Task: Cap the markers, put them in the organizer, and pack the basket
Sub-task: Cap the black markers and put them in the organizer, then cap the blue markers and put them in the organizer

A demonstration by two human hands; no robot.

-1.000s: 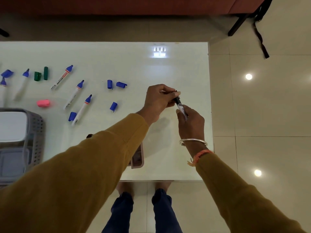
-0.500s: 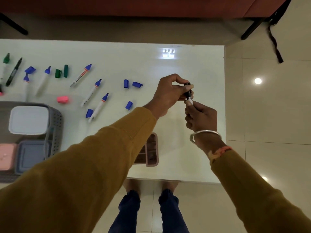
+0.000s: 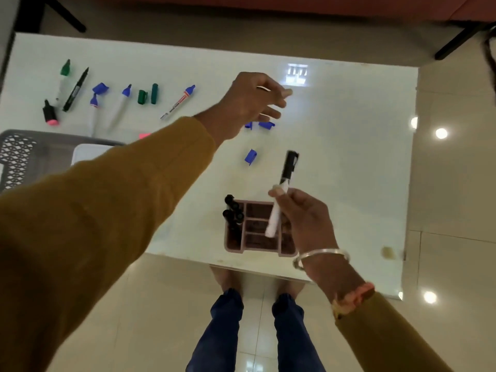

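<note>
Holding a black-capped marker by its white barrel, the right hand pinches it between thumb and curled fingers directly over the organizer. The marker is tilted, with the cap end away from the person and the lower end above the organizer's middle compartments; contact with the organizer cannot be told. The organizer, a mauve divided tray, stands on the white table at its near edge. Its left compartment holds several upright black-capped markers; the contents of its other compartments cannot be made out.

Beyond the organizer, the left hand hangs over the table with fingers loosely extended, gripping nothing. Two blue caps lie partly hidden beneath it, and a third blue cap lies between them and the organizer.

Far left of the organizer, a grey perforated basket contains a white lidded box, partly covered by the sleeve. Beyond and left of the organizer lie uncapped blue markers, two green caps, a green marker, a black pen and a pink highlighter.
</note>
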